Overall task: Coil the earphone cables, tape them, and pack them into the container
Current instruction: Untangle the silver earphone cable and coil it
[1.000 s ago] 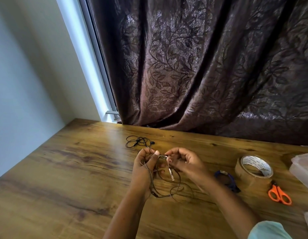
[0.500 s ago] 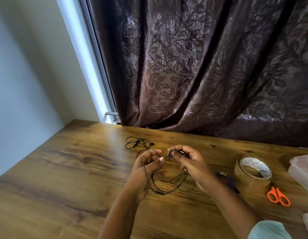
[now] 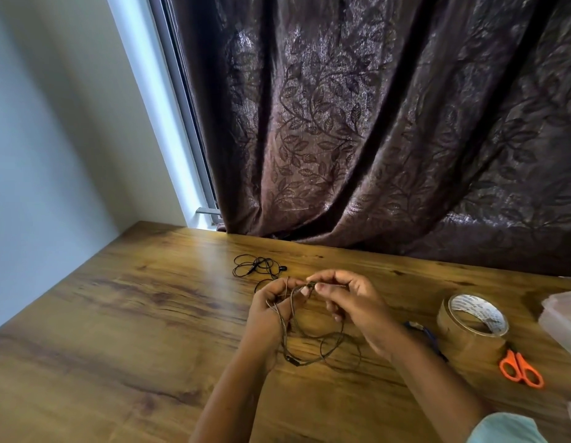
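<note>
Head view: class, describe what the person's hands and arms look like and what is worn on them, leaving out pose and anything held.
The left hand and right hand are bare: no gloves, rings, watch or bracelet show. Only one piece of clothing shows, a pale teal sleeve high on the right arm, at the bottom right corner.

Dark leaf-patterned curtain [image 3: 373, 139] hangs behind wooden table [image 3: 118, 330]; pale wall [image 3: 38, 139] left, window frame [image 3: 169, 107] between.
</note>
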